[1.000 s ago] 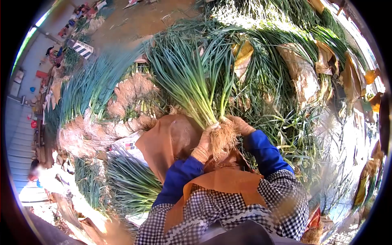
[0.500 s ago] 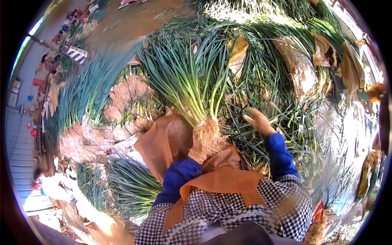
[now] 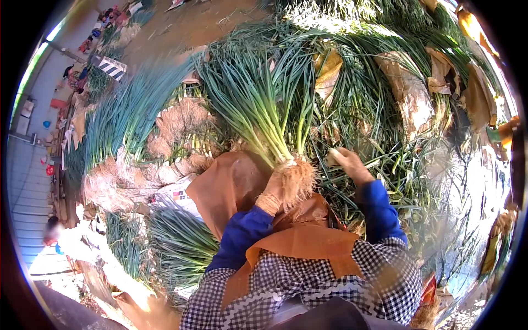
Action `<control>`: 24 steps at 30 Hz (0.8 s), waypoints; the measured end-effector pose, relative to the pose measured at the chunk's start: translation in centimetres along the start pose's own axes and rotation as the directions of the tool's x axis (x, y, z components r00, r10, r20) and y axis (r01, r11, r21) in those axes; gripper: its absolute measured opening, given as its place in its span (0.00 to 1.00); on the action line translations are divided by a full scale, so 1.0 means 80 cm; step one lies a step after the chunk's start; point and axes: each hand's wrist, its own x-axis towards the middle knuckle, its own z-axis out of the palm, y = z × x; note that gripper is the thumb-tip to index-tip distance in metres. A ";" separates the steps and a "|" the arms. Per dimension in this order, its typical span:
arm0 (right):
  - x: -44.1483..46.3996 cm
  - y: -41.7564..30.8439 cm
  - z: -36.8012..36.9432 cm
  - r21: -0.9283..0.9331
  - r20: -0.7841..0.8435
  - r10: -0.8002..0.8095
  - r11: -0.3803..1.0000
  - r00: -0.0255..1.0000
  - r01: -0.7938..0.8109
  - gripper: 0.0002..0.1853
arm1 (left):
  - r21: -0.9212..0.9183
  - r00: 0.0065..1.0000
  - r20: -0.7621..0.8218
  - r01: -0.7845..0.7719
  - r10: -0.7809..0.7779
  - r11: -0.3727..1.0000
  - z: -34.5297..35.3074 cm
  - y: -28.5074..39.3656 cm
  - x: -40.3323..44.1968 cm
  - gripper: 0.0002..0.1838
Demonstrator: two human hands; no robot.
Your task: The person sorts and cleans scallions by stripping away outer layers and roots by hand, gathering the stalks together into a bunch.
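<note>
My left hand (image 3: 271, 191) is closed around the root end of a bunch of green onions (image 3: 273, 124), just above my lap. Pale, stringy roots (image 3: 297, 179) hang over that hand and hide part of its fingers. The long green leaves fan out away from me. To the right of the bunch, apart from it, is my right hand (image 3: 353, 166). Its fingers are drawn together and point left, with a small pale bit at the tips that I cannot make out. Loose onion leaves (image 3: 385, 159) lie under and around this hand.
Stacked green onions (image 3: 129, 118) with roots toward me lie on the left, more (image 3: 181, 239) beside my lap. A brown apron sheet (image 3: 220, 184) covers my knees. Brown wrapping pieces (image 3: 404, 91) rest on the leaf heap. Another person (image 3: 54, 234) is at the left edge.
My right hand's fingers, stretched out before, are now drawn together. The left hand keeps its hold on the green onions. The whole view has shifted slightly to the right.
</note>
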 end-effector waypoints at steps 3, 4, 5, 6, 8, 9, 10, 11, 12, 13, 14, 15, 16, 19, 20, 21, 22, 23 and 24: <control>0.034 0.045 0.060 0.221 0.101 0.092 0.969 0.991 -0.112 0.27 | 0.279 0.992 -0.095 -0.051 0.080 0.959 0.003 -0.019 0.013 0.13; 0.048 0.078 0.083 0.364 0.028 0.116 0.924 0.993 -0.118 0.26 | 0.279 0.993 -0.074 -0.070 0.094 0.958 0.005 -0.023 0.010 0.15; 0.052 0.070 0.085 0.290 0.065 0.086 0.952 0.994 -0.101 0.24 | 0.274 0.989 -0.108 -0.072 0.106 0.959 0.002 -0.022 0.010 0.14; 0.059 0.062 0.084 0.215 0.097 0.053 0.974 0.994 -0.073 0.22 | 0.273 0.984 -0.136 -0.073 0.114 0.959 -0.002 -0.019 0.015 0.13; 0.052 0.055 0.076 -0.443 -0.071 -0.127 0.893 0.989 0.083 0.15 | 0.283 0.984 -0.135 -0.069 0.111 0.957 -0.030 -0.015 0.039 0.13; 0.052 0.071 0.076 -0.088 -0.067 -0.031 0.996 0.997 0.025 0.15 | 0.293 0.984 -0.149 -0.050 0.098 0.955 -0.041 -0.018 0.045 0.13; 0.054 0.090 0.076 0.279 -0.037 0.059 0.959 0.998 -0.046 0.14 | 0.229 0.985 -0.124 -0.088 0.119 0.969 -0.030 -0.025 0.043 0.12; 0.057 0.109 0.075 0.340 -0.157 0.043 0.940 0.987 0.013 0.13 | 0.266 0.994 -0.049 -0.080 0.096 0.961 -0.019 -0.026 0.038 0.13; 0.059 0.125 0.064 0.314 -0.210 0.026 0.949 0.977 0.043 0.12 | 0.301 0.997 0.028 -0.077 0.072 0.950 -0.004 -0.025 0.030 0.14; 0.063 0.128 0.047 0.413 -0.342 0.102 0.909 0.934 0.052 0.12 | 0.297 0.997 0.028 -0.073 0.068 0.952 0.006 -0.024 0.018 0.14; 0.068 0.130 0.027 0.507 -0.452 0.189 0.859 0.872 0.077 0.13 | 0.187 0.994 0.087 -0.074 0.059 0.980 0.016 -0.021 0.005 0.16; 0.064 0.149 -0.011 0.541 -0.505 0.220 0.834 0.835 0.107 0.13 | 0.079 0.988 0.144 -0.069 0.057 0.994 0.025 -0.019 -0.007 0.18; 0.067 0.163 -0.037 0.570 -0.551 0.248 0.809 0.797 0.143 0.14 | 0.115 0.994 0.056 -0.102 0.096 0.988 0.035 -0.015 -0.013 0.16; 0.031 0.114 0.010 0.220 -0.317 0.029 0.975 0.948 0.043 0.09 | 0.117 0.985 0.102 -0.152 0.140 0.981 -0.010 -0.025 0.019 0.13; 0.046 0.148 0.028 0.070 -0.214 -0.104 0.990 0.971 0.121 0.08 | 0.061 0.996 0.036 -0.086 0.084 0.994 -0.030 -0.036 0.041 0.12; 0.022 0.117 0.043 -0.305 0.016 -0.407 0.868 0.913 0.392 0.09 | 0.139 0.992 0.000 -0.124 0.125 0.983 -0.028 -0.047 0.046 0.14; 0.035 0.117 0.038 -0.449 -0.007 -0.348 0.839 0.937 0.308 0.08 | 0.212 0.985 -0.041 -0.154 0.166 0.965 -0.019 -0.054 0.041 0.15; 0.048 0.117 0.033 -0.581 -0.030 -0.287 0.784 0.957 0.217 0.08 | 0.187 0.988 -0.063 -0.126 0.140 0.974 -0.011 -0.055 0.035 0.13; 0.048 0.058 0.033 -0.728 -0.092 -0.282 0.674 0.955 0.129 0.08 | 0.287 0.976 -0.093 -0.164 0.198 0.944 -0.040 -0.058 0.048 0.09</control>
